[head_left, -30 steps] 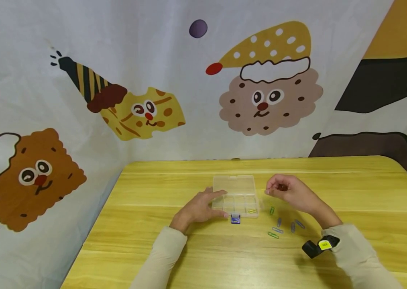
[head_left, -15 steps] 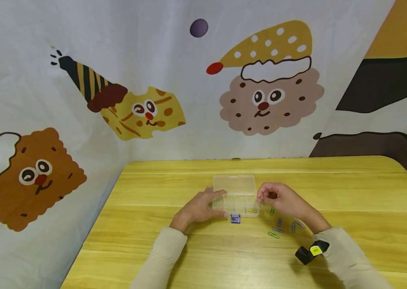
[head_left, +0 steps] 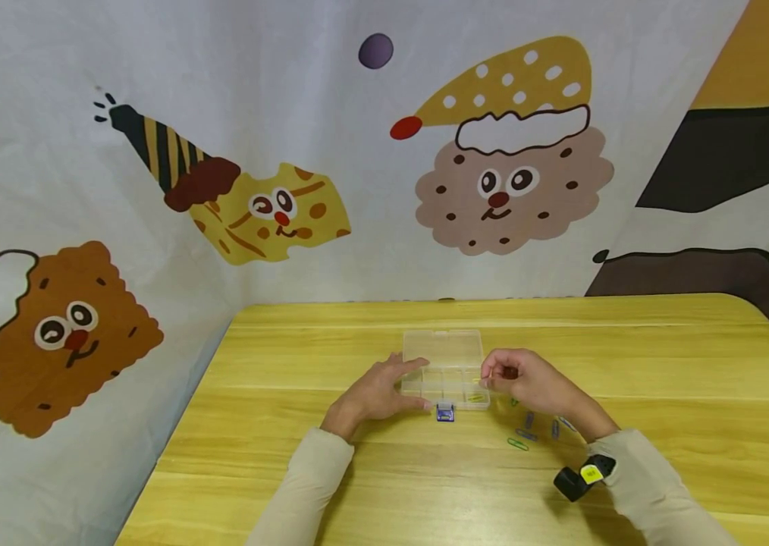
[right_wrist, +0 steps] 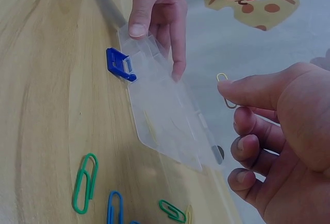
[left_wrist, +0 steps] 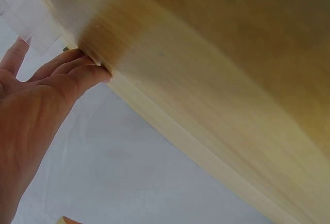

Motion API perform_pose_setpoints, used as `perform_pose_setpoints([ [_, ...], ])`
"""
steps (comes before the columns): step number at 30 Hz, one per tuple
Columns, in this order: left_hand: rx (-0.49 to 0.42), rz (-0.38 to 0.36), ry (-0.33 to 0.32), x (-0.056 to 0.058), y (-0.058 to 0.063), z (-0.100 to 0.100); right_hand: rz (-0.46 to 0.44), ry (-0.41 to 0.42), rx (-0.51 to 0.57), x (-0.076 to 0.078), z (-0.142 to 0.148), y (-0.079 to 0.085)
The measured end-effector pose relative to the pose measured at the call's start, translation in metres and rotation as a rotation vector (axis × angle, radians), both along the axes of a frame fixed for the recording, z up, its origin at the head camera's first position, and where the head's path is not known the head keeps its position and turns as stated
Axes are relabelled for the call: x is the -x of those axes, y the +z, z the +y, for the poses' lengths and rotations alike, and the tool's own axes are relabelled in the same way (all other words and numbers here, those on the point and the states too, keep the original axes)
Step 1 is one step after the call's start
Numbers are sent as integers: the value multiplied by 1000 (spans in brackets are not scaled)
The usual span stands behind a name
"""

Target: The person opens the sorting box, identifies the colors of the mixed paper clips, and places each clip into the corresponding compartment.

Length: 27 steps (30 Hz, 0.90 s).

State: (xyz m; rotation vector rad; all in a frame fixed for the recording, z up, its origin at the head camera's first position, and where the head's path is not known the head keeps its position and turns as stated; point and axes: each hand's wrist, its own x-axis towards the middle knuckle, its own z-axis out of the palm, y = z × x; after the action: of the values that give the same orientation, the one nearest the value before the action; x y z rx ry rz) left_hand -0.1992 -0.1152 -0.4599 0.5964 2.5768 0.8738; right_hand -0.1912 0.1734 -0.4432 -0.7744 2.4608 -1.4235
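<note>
Backdrop: pale cloth (head_left: 302, 68) printed with three smiling snack figures (cracker, cheese, cookie), behind one wood-grain tabletop (head_left: 384, 485).
Right grip: your right hand (head_left: 524, 377) pinches one yellow clip (right_wrist: 226, 101) between thumb and index finger; your other fingers curl in below.
Held clip: over the right end of the box, held up in the air, apart from the compartment floor.
Left grip: your left hand (head_left: 379, 390) is spread wide across the left end of the box, thumb at the front edge, index finger near the hinge side, touching it.
Box: one clear plastic case (head_left: 453, 381) between your hands, with two rows of compartments; your left hand covers some, so you get no full count.
Box contents: yellow clip wire (head_left: 475, 398) in the near row, rightmost compartment; whether one clip or more, you cannot tell.
Lid: one, see-through (head_left: 442, 347), folded open on the far side.
Latch: one, blue (head_left: 445, 413), at the front edge.
Loose clips: six visible from your head camera, right of the box: two green clips (head_left: 517, 444), four blue clips (head_left: 526, 434), one green just beside your right hand.
Wrist: one black device (head_left: 570, 484) with one yellow label (head_left: 591, 474) at your right sleeve (head_left: 657, 481).
</note>
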Motion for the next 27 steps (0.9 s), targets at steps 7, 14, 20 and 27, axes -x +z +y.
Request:
perform_pose_setpoints([
  [7,-2,9,-8,1,-1,0,8,10,-8,-1,-1,1],
  [14,-6,12,-12,1,-1,0,8,-20,-5,-2,2,1],
  [20,-4,5,-15,1,-1,0,13,-96,-9,2,19,2],
  [27,-13,6,-17,2,-1,0,15,-183,-32,8,44,0],
])
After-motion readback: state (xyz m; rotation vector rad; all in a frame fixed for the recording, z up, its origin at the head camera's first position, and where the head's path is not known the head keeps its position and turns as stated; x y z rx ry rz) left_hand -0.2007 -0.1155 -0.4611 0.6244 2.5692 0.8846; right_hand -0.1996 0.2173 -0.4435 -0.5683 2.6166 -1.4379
